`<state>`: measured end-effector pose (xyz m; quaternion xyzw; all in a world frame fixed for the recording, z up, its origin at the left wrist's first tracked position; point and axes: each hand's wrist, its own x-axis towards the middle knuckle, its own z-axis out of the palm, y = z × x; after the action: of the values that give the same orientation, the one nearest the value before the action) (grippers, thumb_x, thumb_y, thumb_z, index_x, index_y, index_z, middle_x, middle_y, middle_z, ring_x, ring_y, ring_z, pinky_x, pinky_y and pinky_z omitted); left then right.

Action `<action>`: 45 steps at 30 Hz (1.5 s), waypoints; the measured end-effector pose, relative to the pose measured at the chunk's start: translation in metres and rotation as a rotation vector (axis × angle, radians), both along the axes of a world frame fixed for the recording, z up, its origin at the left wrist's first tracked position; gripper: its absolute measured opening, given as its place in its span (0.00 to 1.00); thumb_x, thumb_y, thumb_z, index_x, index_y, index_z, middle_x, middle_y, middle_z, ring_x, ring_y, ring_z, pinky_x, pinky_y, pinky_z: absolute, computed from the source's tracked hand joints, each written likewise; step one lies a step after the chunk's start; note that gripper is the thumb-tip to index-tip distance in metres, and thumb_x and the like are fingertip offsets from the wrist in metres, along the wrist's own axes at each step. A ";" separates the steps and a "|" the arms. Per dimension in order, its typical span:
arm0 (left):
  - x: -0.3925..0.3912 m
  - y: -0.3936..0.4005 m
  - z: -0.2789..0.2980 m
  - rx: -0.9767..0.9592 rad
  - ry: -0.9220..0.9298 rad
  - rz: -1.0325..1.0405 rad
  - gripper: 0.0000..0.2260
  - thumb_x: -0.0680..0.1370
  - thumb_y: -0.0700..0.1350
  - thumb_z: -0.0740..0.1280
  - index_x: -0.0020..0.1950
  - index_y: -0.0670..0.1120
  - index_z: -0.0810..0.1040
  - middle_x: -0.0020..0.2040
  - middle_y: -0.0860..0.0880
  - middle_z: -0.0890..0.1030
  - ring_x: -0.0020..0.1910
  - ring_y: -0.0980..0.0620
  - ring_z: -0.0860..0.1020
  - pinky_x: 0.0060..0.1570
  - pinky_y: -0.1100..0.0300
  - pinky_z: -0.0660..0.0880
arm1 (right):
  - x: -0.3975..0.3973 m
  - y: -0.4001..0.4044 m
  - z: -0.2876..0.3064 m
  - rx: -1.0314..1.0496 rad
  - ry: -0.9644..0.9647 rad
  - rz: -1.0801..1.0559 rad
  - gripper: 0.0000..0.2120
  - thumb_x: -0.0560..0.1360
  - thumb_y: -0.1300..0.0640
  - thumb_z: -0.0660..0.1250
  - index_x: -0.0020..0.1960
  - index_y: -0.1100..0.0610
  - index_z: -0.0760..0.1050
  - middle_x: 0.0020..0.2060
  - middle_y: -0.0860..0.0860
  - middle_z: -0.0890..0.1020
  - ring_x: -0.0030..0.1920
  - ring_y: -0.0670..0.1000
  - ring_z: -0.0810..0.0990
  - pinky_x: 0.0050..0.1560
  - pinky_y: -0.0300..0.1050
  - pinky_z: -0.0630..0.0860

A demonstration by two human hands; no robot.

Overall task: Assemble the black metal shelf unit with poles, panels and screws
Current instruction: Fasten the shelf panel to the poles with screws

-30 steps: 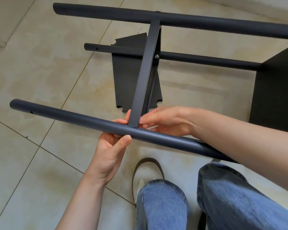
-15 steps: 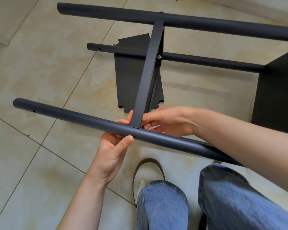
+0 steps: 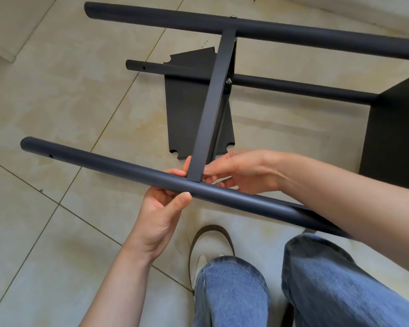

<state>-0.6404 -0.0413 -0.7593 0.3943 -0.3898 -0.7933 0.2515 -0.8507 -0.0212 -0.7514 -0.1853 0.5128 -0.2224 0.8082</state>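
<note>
At the near pole (image 3: 128,169), the left hand (image 3: 161,215) wraps its grip around the tube, steadying it where the panel (image 3: 210,102) edge meets it. The right hand (image 3: 243,172) pinches at that joint, probably seating a screw, hidden here. Bare floor (image 3: 57,102) leaves room leftward; a spare panel (image 3: 187,114) lies below.

A floor of large, glossy beige ceramic tiles (image 3: 64,109) with cloudy yellowish mottling is seen throughout, divided by thin dark grout lines (image 3: 57,206) running diagonally. Soft daylight is reflected from the tile surface. A pale raised ledge (image 3: 0,47) is met at the upper left corner, and a light skirting strip (image 3: 354,10) at the upper right edge.
</note>
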 end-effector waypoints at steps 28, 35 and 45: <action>-0.003 0.001 0.004 0.008 0.007 0.019 0.22 0.59 0.54 0.85 0.50 0.55 0.85 0.56 0.49 0.84 0.56 0.49 0.82 0.59 0.61 0.76 | 0.004 0.004 -0.006 0.014 -0.105 -0.095 0.10 0.76 0.56 0.70 0.36 0.52 0.85 0.41 0.50 0.84 0.43 0.50 0.81 0.45 0.44 0.79; -0.002 0.001 0.004 0.009 0.009 0.010 0.22 0.60 0.54 0.85 0.51 0.55 0.85 0.56 0.49 0.84 0.57 0.49 0.82 0.59 0.61 0.76 | 0.010 0.000 -0.001 -0.036 0.041 -0.044 0.19 0.78 0.52 0.68 0.28 0.51 0.81 0.38 0.51 0.78 0.36 0.44 0.78 0.36 0.36 0.77; -0.002 0.001 0.004 0.009 0.015 -0.003 0.21 0.61 0.54 0.85 0.51 0.55 0.85 0.55 0.50 0.85 0.56 0.50 0.83 0.59 0.62 0.76 | 0.006 0.001 0.003 0.037 -0.031 -0.069 0.11 0.78 0.55 0.67 0.39 0.55 0.82 0.45 0.52 0.80 0.46 0.51 0.77 0.49 0.45 0.76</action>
<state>-0.6425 -0.0400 -0.7551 0.3888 -0.3848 -0.7985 0.2515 -0.8450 -0.0198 -0.7488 -0.1491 0.5105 -0.2435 0.8111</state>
